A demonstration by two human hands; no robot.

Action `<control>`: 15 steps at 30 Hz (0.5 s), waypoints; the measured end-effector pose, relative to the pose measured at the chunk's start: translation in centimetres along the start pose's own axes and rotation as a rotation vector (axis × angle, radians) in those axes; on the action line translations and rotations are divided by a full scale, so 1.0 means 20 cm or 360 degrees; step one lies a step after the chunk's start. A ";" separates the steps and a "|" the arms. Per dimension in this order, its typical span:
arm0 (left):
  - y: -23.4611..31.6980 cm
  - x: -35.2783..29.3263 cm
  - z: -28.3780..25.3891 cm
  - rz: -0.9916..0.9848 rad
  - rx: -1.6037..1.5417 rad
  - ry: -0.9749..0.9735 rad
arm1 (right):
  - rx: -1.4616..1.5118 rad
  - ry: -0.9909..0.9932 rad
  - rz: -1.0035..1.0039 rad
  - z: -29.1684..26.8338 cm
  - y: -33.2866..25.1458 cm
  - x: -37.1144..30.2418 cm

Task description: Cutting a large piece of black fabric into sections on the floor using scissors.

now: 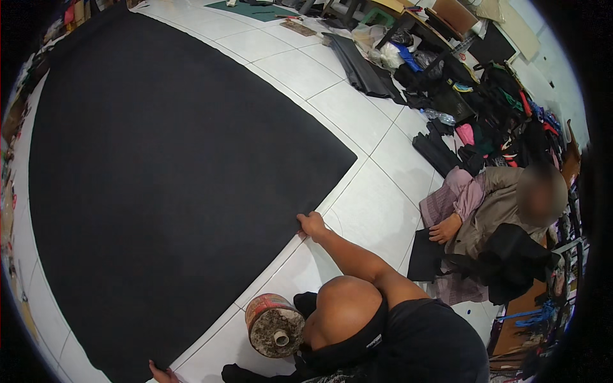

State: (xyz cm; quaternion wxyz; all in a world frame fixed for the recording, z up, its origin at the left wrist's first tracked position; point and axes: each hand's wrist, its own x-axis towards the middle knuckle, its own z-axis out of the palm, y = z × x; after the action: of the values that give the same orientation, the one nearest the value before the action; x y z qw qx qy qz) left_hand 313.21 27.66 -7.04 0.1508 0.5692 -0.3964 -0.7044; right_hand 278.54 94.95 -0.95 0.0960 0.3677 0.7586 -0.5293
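A large sheet of black fabric (179, 166) lies spread flat over the white tiled floor, its near edge running diagonally toward me. My right hand (311, 225) pinches that edge a little short of the sheet's right corner. At the bottom of the view, my left hand (163, 373) grips the same edge near its other end; the picture's rim cuts off part of this hand. Between the two hands, beside my bent knee, stands a worn red can (278, 324) filled with a grey, cement-like mass and a short pipe in its middle.
At the right a person (504, 204) sits on the floor with black cloth. Behind them is a heap of bags and clothes (498, 121). Folded black material (361, 64) and a green cutting mat (252, 9) lie beyond the sheet, near a low table (421, 29).
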 end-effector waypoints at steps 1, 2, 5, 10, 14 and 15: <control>0.00 -0.01 0.01 -0.0017 0.0000 0.0022 | -0.0006 0.0011 0.0023 0.00 -0.01 0.00; 0.00 -0.02 0.03 -0.0017 0.0002 0.0025 | -0.0007 0.0009 0.0026 0.00 -0.02 0.01; 0.03 -0.11 0.17 0.0017 0.0074 -0.0020 | -0.0070 -0.0033 0.0190 -0.08 -0.08 0.00; 0.03 -0.25 0.12 0.0071 0.0079 0.0023 | -0.1016 0.0561 -0.0903 -0.09 -0.10 -0.15; 0.02 -0.34 0.27 0.0070 -0.0047 -0.0007 | -0.1428 0.0102 -0.1768 0.02 -0.05 -0.34; 0.01 -0.31 0.28 0.0109 -0.0069 0.0034 | -0.1388 -0.0002 -0.1818 0.03 0.02 -0.32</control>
State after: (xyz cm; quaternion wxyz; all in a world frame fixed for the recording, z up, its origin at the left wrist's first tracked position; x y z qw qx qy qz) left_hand 309.96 33.90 -2.45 0.1914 0.5593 -0.3988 -0.7011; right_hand 283.20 91.43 2.00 -0.0574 -0.1587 0.9748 -0.1458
